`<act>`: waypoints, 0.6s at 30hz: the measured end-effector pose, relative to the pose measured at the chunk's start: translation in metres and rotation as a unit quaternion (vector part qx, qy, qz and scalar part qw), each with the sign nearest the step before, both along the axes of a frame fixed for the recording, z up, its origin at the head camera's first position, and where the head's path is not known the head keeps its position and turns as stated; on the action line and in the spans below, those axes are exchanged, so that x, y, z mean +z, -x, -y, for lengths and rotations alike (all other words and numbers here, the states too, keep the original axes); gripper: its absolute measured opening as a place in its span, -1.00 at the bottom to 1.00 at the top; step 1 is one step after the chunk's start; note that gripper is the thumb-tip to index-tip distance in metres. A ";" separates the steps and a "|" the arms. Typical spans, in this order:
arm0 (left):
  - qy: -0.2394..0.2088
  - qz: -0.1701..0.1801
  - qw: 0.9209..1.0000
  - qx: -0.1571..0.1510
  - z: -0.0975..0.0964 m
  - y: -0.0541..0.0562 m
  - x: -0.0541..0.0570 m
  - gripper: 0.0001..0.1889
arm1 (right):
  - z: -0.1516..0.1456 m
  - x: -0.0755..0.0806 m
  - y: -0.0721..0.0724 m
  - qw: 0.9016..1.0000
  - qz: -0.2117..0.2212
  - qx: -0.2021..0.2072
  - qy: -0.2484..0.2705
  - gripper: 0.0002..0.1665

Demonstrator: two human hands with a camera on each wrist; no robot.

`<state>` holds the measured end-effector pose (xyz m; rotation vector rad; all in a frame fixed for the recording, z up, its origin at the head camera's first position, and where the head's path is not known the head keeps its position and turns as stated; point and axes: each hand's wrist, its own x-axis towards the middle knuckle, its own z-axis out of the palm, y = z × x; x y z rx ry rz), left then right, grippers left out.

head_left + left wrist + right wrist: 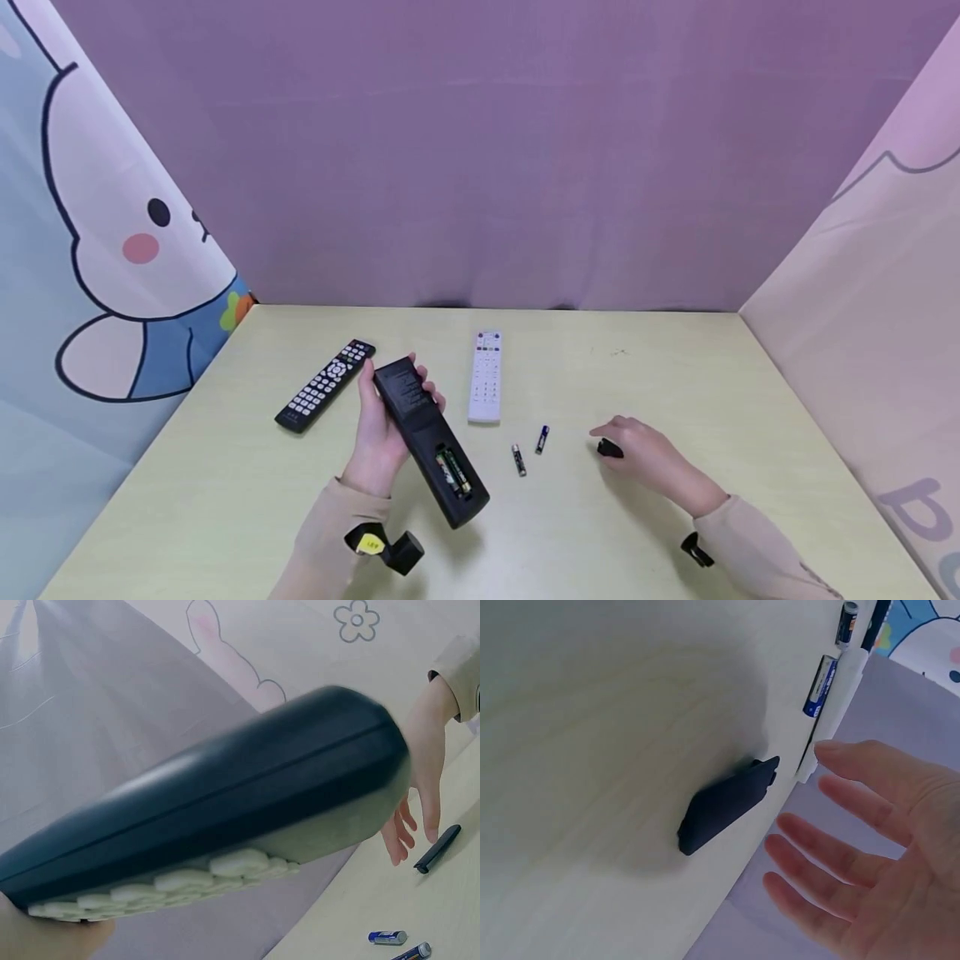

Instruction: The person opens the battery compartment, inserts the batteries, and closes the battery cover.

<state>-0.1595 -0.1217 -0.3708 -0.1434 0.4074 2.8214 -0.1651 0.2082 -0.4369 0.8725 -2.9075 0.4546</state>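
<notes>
Closest to the camera, a black remote [429, 433] is held back side up above the desk [585, 533], gripped by the left hand [381, 443], with its thumb along one edge and fingers around the other. Two batteries [447, 471] lie side by side in its uncovered compartment [463, 497]. Just to the remote's right are two loose batteries [519, 460]. Well to its right, a small black cover [724, 806] lies on the desk beneath the right hand [648, 457], whose fingers are loosely spread and hold nothing. Beyond the remote, slightly right, lies a white remote [484, 387]; to its left, a second black remote [326, 386].

The step seems to be fetching the cover for the filled compartment; the next move would call for pinching it, then lining it up with the remote's back.

Whether the right hand touches the cover is unclear. The left palm is hidden behind the remote, the compartment is out of sight in the left wrist view, and the remote's printed label and the batteries' polarity marks are too small to read.
</notes>
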 end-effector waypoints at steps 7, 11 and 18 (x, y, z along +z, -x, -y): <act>0.002 -0.003 1.000 0.000 0.001 0.000 -0.003 -0.37 | -0.002 -0.005 0.003 0.998 0.059 -0.032 -0.003 -0.64; 0.009 -0.005 1.000 0.000 0.000 0.000 -0.003 -0.36 | -0.002 -0.008 0.005 0.996 0.077 -0.043 -0.001 -0.65; 0.017 -0.006 1.000 -0.003 -0.002 0.001 -0.003 -0.38 | -0.001 -0.012 0.009 0.996 0.077 -0.038 -0.008 -0.70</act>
